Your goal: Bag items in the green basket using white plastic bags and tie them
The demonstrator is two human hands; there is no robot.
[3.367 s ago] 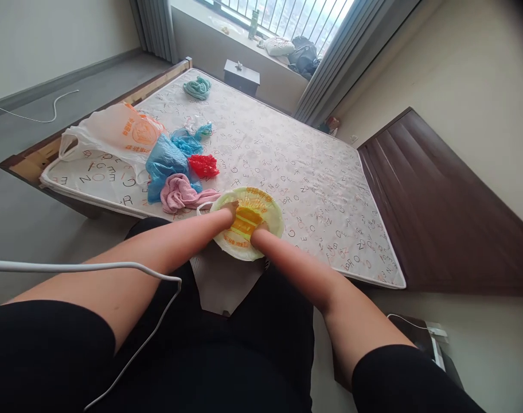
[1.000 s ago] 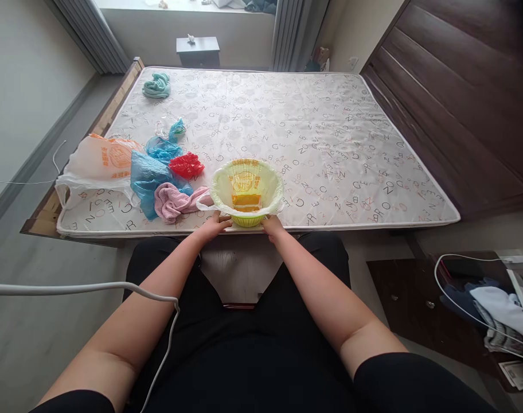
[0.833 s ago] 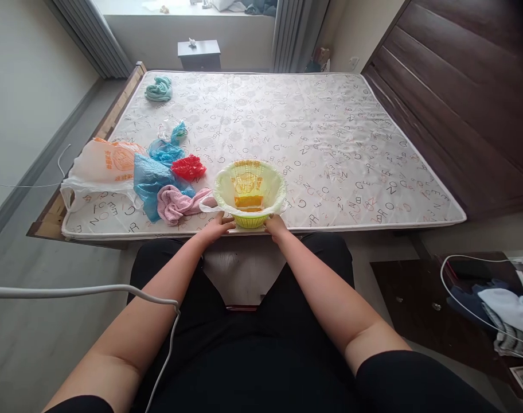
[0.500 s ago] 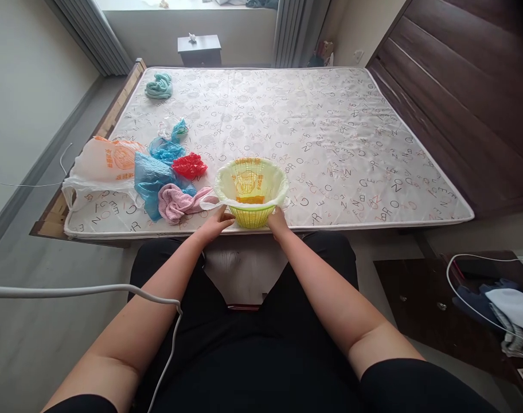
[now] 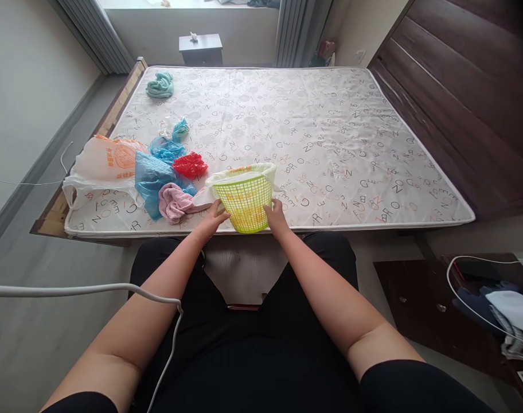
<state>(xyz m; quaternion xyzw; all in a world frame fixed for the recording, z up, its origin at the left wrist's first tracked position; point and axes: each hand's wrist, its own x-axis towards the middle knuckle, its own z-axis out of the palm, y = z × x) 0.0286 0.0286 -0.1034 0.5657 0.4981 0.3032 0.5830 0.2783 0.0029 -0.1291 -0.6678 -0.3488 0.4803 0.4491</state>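
A yellow-green mesh basket [image 5: 246, 203] tilts away from me at the mattress's near edge, its side facing me. A whitish plastic bag [image 5: 265, 171] lines it and folds over the rim; orange print shows through the mesh. My left hand [image 5: 211, 221] holds the basket's lower left side, thumb against the mesh. My right hand [image 5: 277, 218] grips its right side. Left of the basket lie a pink cloth [image 5: 174, 203], a red plastic bag [image 5: 190, 165] and a blue plastic bag [image 5: 152, 178]. The basket's inside is hidden.
A white bag with orange print [image 5: 104, 163] lies at the mattress's left edge. A green cloth [image 5: 160, 85] is at the far left corner of the mattress [image 5: 351, 155]. A white cable [image 5: 93, 290] crosses over my left arm. Folded clothes [image 5: 513, 310] sit at right.
The basket has tipped away from me, so its mesh side now shows instead of its opening. Both hands have shifted slightly along its sides.
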